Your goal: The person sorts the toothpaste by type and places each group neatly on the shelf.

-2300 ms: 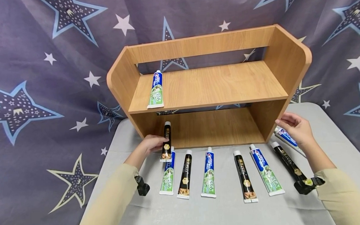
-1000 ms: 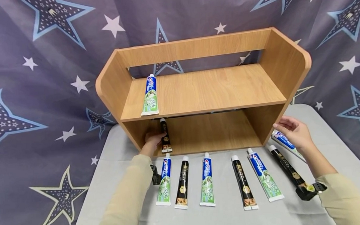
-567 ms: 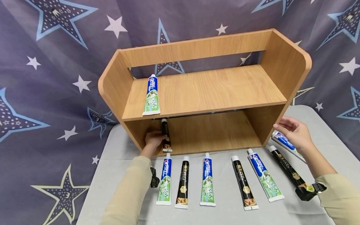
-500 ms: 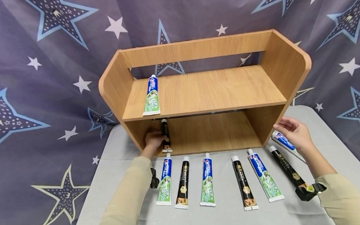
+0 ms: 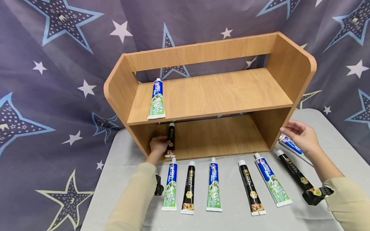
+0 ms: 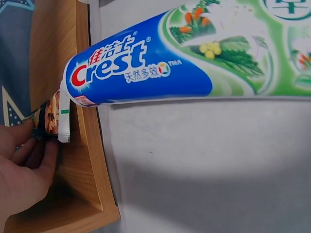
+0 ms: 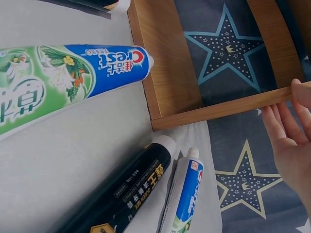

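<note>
My left hand (image 5: 159, 145) reaches into the lower level of a wooden shelf (image 5: 221, 89) and pinches a black toothpaste tube (image 5: 171, 132). This tube lies near the left side panel, cap toward the back; in the left wrist view, thumb and fingers hold it near its white crimped end (image 6: 64, 116). My right hand (image 5: 302, 136) grips the front edge of the right side panel (image 7: 228, 108), thumb on one face and fingers on the other. On the upper level, at the left, a blue-green Crest toothpaste tube (image 5: 156, 99) lies with its cap toward the back.
Several tubes lie before the shelf on the grey-covered table (image 5: 230, 223), among them a Crest tube (image 5: 170, 186), a black tube (image 5: 188, 189) and another Crest tube (image 5: 273, 180). One more Crest tube (image 5: 293, 146) lies under my right hand. A star-patterned curtain (image 5: 65, 134) hangs behind.
My left hand has carried the black tube from before the shelf into the lower level, then shifted its crimped end slightly left. The right hand has stayed at the side panel.
</note>
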Tool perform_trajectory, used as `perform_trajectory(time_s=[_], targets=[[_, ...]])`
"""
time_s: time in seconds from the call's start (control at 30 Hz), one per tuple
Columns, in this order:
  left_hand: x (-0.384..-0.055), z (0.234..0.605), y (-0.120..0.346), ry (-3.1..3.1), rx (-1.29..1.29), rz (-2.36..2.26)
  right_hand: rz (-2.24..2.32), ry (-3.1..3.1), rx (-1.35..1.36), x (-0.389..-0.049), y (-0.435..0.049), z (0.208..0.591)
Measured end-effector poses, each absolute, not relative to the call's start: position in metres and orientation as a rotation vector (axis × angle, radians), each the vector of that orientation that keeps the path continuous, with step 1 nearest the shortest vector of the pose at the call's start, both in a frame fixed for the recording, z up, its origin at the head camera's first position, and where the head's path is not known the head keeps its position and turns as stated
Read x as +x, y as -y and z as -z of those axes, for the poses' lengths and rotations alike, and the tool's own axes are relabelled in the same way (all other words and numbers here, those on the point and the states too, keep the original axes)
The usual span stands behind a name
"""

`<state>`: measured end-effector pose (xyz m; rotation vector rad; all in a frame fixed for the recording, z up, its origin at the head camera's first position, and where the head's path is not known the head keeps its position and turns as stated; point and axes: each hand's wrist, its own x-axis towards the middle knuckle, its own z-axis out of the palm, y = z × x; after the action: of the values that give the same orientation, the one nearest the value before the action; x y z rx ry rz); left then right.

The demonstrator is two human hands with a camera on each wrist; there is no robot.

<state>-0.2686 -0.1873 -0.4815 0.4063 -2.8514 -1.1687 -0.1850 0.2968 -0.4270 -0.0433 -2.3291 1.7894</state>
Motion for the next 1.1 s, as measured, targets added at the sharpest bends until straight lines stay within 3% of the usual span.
perform_trajectory(time_s=[0.2, 0.53, 1.1], targets=[[-0.259, 0.473, 0.193, 2.845, 0.434, 1.226, -1.862, 2.271, -0.027, -0.186, -0.297, 0.43], [-0.227, 0.47, 0.196, 2.923, 0.254, 1.271, -1.893, 2.248, -0.026, -0.185, -0.3, 0.43], [-0.172, 0.479, 0.206, 2.781, 0.278, 1.501, -1.854, 2.336, -0.054, -0.179, -0.299, 0.425]])
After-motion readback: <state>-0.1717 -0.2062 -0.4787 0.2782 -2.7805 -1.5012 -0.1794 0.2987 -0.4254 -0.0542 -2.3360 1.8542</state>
